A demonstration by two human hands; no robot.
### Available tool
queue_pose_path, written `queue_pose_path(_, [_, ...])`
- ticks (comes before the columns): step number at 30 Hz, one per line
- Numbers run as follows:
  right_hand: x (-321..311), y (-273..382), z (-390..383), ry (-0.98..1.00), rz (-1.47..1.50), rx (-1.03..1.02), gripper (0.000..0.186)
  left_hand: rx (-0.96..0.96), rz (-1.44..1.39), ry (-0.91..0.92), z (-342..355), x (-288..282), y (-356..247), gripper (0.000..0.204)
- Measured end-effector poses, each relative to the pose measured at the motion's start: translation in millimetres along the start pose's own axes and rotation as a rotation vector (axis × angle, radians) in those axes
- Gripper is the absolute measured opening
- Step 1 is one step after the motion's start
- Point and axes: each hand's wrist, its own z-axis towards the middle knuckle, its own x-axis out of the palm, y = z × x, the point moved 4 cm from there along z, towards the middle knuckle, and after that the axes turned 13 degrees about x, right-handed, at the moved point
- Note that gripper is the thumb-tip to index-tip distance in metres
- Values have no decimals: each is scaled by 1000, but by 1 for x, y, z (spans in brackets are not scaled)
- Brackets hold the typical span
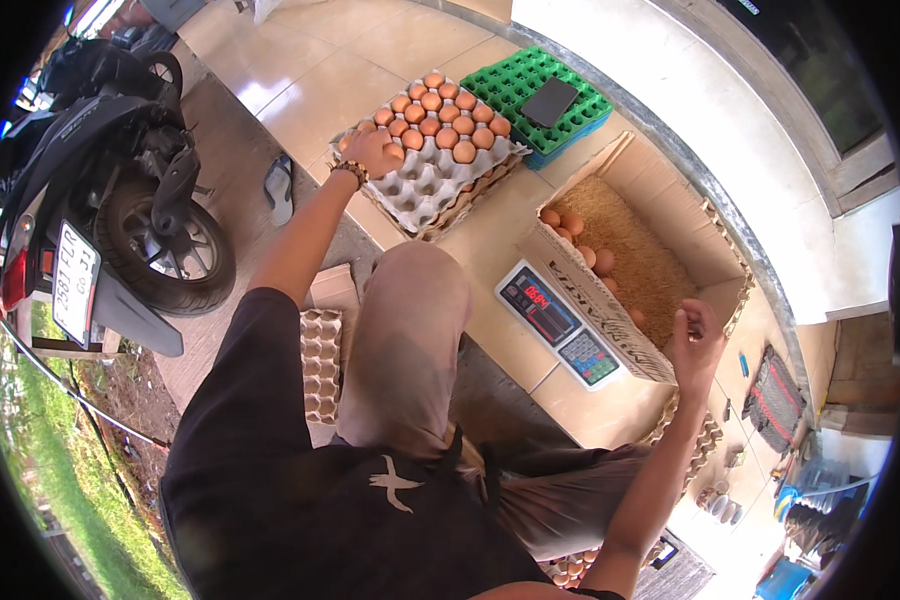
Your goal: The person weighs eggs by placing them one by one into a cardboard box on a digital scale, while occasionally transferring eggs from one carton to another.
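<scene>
My left hand [371,150], with a beaded bracelet at the wrist, reaches to the left side of a grey pulp egg tray [410,199]. Its fingers are bent closed around a brown egg [394,152] there. Rows of brown eggs [430,126] fill the far part of this tray; the near cups show bare. My right hand [698,342] is over the near right corner of a cardboard box [610,310], fingers loosely bent and thumb apart, with nothing visible in them. Inside the box, several brown eggs [588,256] lie on tan bedding [660,270] along its left side.
A digital scale [558,325] with a lit red display stands against the box. Green plastic egg trays [590,105] bearing a dark flat object [550,101] are stacked beyond. An egg carton [321,365] lies by my left knee. A motorcycle [135,220] and sandal [279,188] are at left.
</scene>
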Motion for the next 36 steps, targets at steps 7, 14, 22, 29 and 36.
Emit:
queue_pose_path(7, [6,0,1,21,14,-22,16,-89,18,326,26,-24,-21,49])
queue_pose_path(14, [-5,-5,-1,25,25,-3,16,-76,49,314,34,-22,-17,45])
queue_pose_path(22, [-12,-5,0,-26,51,-17,16,-46,-4,82,20,-37,-39,41])
queue_pose_path(29, [-3,-2,2,15,63,18,15,54,-181,-62,6,-11,-3,40])
queue_pose_path(36, [3,-2,3,10,47,-2,16,200,-166,-84,-3,-13,-16,43])
